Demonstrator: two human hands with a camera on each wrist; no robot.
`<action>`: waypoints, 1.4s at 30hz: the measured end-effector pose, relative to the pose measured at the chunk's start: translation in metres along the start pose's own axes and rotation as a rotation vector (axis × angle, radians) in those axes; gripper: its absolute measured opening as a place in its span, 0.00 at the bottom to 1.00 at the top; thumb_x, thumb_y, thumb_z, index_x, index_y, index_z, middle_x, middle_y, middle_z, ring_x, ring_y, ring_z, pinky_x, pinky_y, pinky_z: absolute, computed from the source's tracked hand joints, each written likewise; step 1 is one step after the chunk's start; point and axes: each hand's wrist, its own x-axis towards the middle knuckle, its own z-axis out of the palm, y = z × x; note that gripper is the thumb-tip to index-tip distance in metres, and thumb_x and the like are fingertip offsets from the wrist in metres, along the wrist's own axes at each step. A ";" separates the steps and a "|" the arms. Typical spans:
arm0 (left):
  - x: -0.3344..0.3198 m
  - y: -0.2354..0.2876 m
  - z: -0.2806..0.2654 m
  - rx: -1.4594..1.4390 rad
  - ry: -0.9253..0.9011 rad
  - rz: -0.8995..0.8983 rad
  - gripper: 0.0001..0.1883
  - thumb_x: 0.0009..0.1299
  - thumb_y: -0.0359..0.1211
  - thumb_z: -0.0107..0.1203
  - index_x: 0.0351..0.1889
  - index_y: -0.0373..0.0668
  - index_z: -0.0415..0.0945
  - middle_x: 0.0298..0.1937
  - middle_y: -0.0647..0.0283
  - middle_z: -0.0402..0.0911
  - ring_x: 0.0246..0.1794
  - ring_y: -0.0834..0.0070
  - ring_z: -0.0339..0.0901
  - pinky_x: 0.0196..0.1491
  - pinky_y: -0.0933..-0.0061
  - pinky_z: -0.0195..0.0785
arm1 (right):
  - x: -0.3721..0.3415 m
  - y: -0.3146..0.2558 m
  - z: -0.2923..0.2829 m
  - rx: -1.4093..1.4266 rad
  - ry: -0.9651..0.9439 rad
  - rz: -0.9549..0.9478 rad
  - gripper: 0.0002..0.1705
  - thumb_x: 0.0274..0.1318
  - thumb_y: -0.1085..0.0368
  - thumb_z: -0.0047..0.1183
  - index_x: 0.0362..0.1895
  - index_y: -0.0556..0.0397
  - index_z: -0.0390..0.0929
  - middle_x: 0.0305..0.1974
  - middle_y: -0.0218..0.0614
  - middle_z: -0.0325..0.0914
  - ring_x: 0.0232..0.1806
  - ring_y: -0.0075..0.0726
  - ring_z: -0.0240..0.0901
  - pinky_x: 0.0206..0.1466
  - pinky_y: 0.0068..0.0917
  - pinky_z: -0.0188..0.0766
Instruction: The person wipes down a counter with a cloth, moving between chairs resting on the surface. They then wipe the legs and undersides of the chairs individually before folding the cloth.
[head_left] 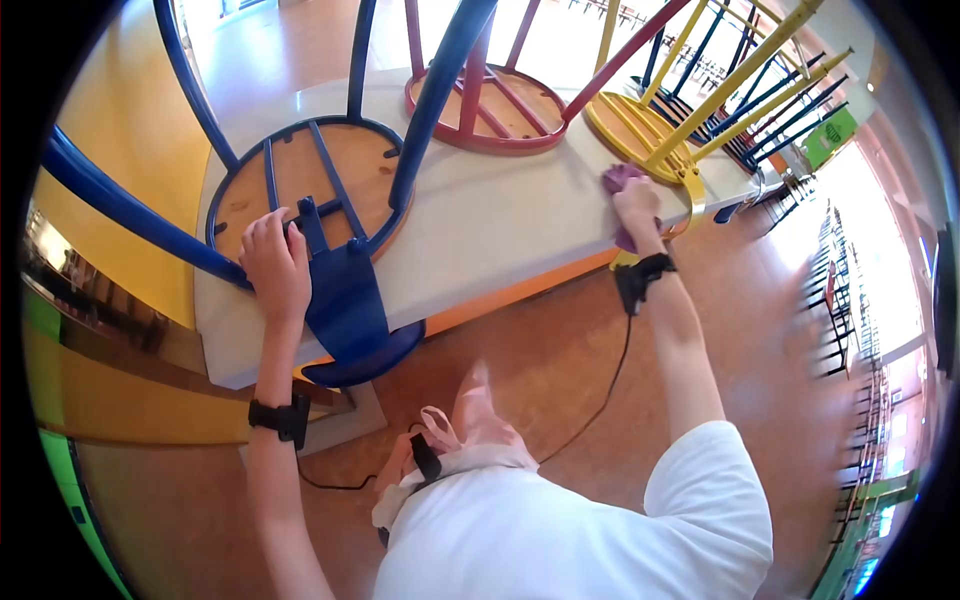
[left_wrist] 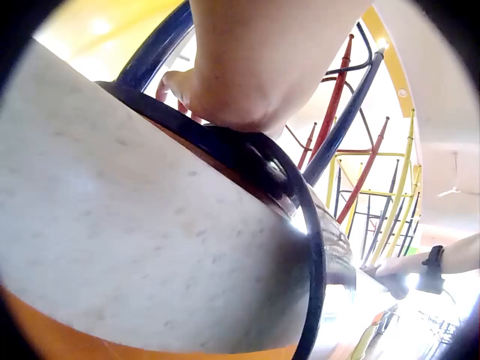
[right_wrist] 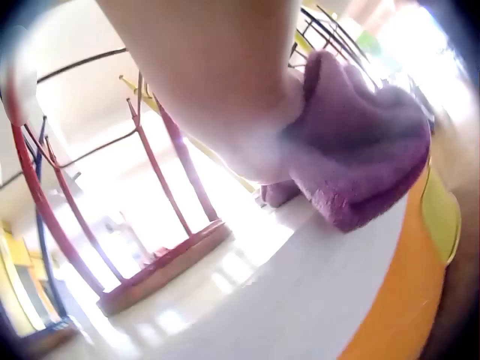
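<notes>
Upside down on the long white table (head_left: 480, 220) lies a blue chair (head_left: 345, 315), its legs up and its backrest hanging over the front edge. My left hand (head_left: 272, 262) grips its underside near the bracket; the left wrist view shows the bent fingers (left_wrist: 178, 96) beyond the dark seat rim, with their tips partly hidden. Farther right, my right hand (head_left: 637, 203) holds a bunched purple cloth (right_wrist: 360, 146) on the tabletop by the front edge. That hand is just in front of an upturned yellow chair (head_left: 640, 125); the cloth hides most of its fingers in the right wrist view.
Between the blue and yellow chairs stands an upturned red chair (head_left: 485, 110). More dark-legged chairs (head_left: 740, 125) crowd the table's far end. A yellow wall (head_left: 130, 180) rises at the left. Brown floor (head_left: 560, 370) runs along the table's orange front edge, and a cable hangs from each wrist.
</notes>
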 end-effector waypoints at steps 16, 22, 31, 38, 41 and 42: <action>-0.035 0.042 -0.056 -0.217 -0.045 0.259 0.11 0.61 0.25 0.47 0.43 0.39 0.70 0.43 0.53 0.72 0.47 0.55 0.68 0.51 0.57 0.58 | -0.220 -0.117 -0.093 1.079 -0.596 -0.717 0.34 0.36 0.77 0.51 0.55 0.45 0.70 0.39 0.37 0.69 0.41 0.43 0.70 0.41 0.29 0.70; -0.104 0.107 -0.122 -0.562 -0.475 0.043 0.23 0.57 0.31 0.57 0.51 0.38 0.66 0.46 0.53 0.69 0.47 0.55 0.67 0.53 0.59 0.59 | -0.264 -0.152 -0.104 1.562 -1.188 -0.376 0.24 0.54 0.70 0.50 0.57 0.57 0.65 0.46 0.35 0.68 0.46 0.27 0.66 0.47 0.21 0.65; -0.109 0.036 -0.127 -0.835 0.007 -0.818 0.27 0.65 0.31 0.53 0.59 0.32 0.57 0.52 0.53 0.70 0.52 0.69 0.70 0.55 0.71 0.62 | -0.281 -0.216 -0.167 1.777 -1.435 -0.832 0.24 0.60 0.67 0.42 0.61 0.56 0.61 0.57 0.40 0.59 0.58 0.33 0.58 0.59 0.26 0.57; -0.056 -0.034 -0.113 0.332 -0.289 -0.307 0.23 0.58 0.24 0.51 0.53 0.33 0.65 0.48 0.50 0.72 0.50 0.59 0.68 0.51 0.60 0.62 | -0.272 -0.203 -0.148 1.704 -1.364 -0.651 0.18 0.53 0.75 0.37 0.49 0.58 0.70 0.43 0.33 0.74 0.41 0.25 0.69 0.47 0.23 0.67; -0.058 -0.018 -0.096 0.577 -0.478 -0.130 0.13 0.58 0.27 0.49 0.43 0.38 0.69 0.42 0.59 0.73 0.46 0.65 0.68 0.43 0.62 0.64 | -0.269 -0.186 -0.136 1.654 -1.346 -0.622 0.17 0.53 0.75 0.37 0.46 0.59 0.73 0.39 0.32 0.74 0.39 0.24 0.69 0.46 0.22 0.67; -0.063 0.001 -0.102 0.578 -0.509 -0.126 0.14 0.59 0.27 0.48 0.44 0.39 0.69 0.43 0.61 0.73 0.47 0.67 0.68 0.43 0.63 0.64 | -0.267 -0.180 -0.132 1.648 -1.345 -0.620 0.17 0.53 0.75 0.37 0.46 0.59 0.73 0.39 0.32 0.74 0.39 0.24 0.69 0.46 0.22 0.67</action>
